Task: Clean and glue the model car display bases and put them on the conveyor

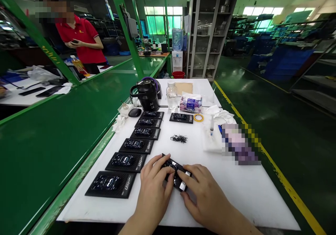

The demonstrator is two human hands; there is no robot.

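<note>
Near the front of the white table, I hold a small black plaque [176, 181] with a glossy black model car on it, turned at an angle. My left hand [156, 184] grips its left side, thumb and forefinger pinched together over the car. My right hand [201, 186] holds the right end, forefinger reaching onto the car and thumb at the near edge. Whatever tiny part may be between my fingertips is hidden. Beyond my hands lies a pile of small black pieces [179, 138]. Several similar car plaques [126, 160] stand in a column to the left, marked "Utopia".
Another car plaque [181, 118] lies farther back beside a yellow tape roll [198, 117]. Behind are a black jug [149, 96], a clear bottle [172, 96] and a tissue pack [190, 103]. At right, a syringe [211, 125] rests near crumpled tissues. A person in red [84, 40] stands across the green bench.
</note>
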